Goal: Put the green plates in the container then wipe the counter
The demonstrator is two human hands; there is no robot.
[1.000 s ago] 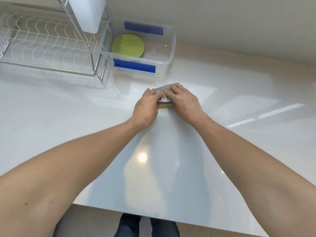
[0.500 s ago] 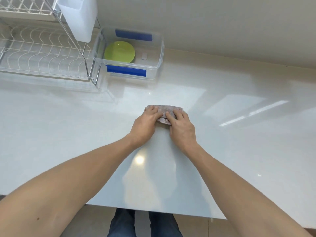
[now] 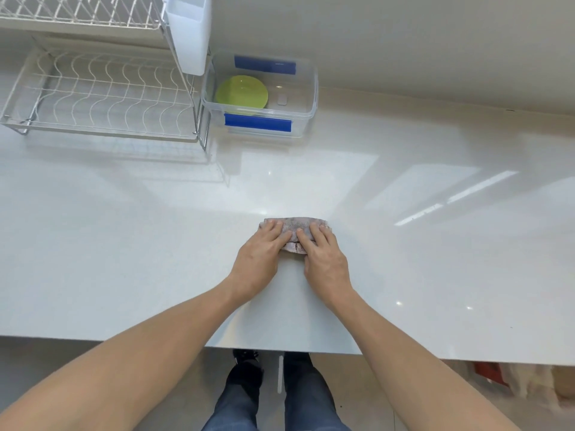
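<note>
You are on the wiping step: the plates (image 3: 242, 92) already sit in the container (image 3: 306, 88), at the back by the wall, just right of the rack (image 3: 96, 98). Your left hand (image 3: 259, 256) presses flat, fingers straight, on the left half of the cloth (image 3: 294, 227); your right hand (image 3: 323, 259) presses the right half likewise. Next, judge that you need even downward pressure and a sweep across unwiped areas. The counter (image 3: 435, 259) is glossy white, reflecting window light; floor and your legs show below its edge.
</note>
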